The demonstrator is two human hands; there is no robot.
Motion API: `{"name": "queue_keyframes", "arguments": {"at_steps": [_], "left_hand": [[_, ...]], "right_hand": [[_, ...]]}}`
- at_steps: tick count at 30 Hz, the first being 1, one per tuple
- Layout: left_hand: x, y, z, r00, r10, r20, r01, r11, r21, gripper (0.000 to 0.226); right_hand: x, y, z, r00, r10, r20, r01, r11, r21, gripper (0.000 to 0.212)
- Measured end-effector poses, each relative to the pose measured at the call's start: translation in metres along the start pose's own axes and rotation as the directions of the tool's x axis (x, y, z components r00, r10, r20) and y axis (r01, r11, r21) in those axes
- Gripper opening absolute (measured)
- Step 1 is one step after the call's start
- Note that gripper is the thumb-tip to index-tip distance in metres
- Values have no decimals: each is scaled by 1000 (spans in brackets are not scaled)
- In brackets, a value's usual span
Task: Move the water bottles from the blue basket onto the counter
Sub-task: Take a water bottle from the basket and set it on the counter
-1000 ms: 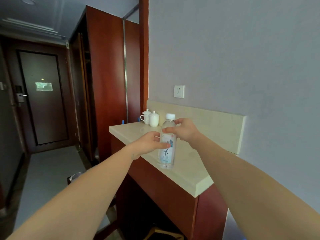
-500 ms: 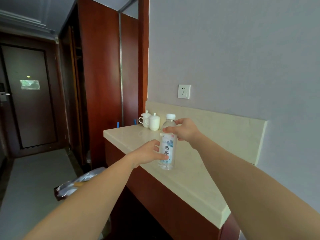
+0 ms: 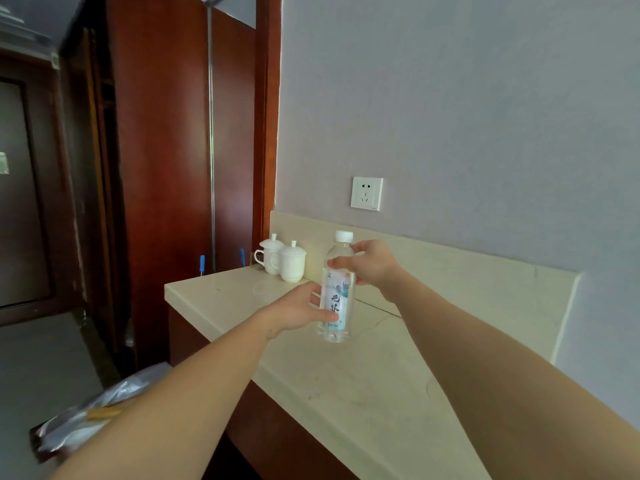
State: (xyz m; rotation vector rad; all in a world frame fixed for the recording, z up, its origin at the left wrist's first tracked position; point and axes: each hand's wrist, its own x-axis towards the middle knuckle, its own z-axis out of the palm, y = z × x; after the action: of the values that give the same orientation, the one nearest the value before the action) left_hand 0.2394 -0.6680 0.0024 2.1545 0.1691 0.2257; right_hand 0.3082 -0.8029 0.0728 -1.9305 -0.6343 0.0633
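A clear water bottle with a white cap and a pale blue label stands upright on the cream stone counter. My right hand grips its shoulder just below the cap, thumb in front and fingers behind. My left hand holds the lower body, thumb across the label. The blue basket is not in view.
Two white lidded cups stand at the counter's far left corner by the backsplash. A wall socket sits above. A red-brown wardrobe rises to the left. A lined waste bin stands on the floor below the counter's edge.
The view has swung right and closer to the counter. Both hands stay on the bottle, which stands in about the same spot.
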Motion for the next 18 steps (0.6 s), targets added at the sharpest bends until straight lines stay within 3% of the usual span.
{"name": "queue_keyframes", "arguments": {"at_steps": [15, 18], "left_hand": [[131, -65, -60, 968, 125, 218, -142, 988, 63, 42], [152, -76, -68, 957, 152, 247, -176, 981, 79, 41]], "right_hand": [[102, 15, 60, 967, 106, -230, -113, 994, -17, 26], [118, 20, 72, 949, 133, -285, -142, 990, -11, 38]]}}
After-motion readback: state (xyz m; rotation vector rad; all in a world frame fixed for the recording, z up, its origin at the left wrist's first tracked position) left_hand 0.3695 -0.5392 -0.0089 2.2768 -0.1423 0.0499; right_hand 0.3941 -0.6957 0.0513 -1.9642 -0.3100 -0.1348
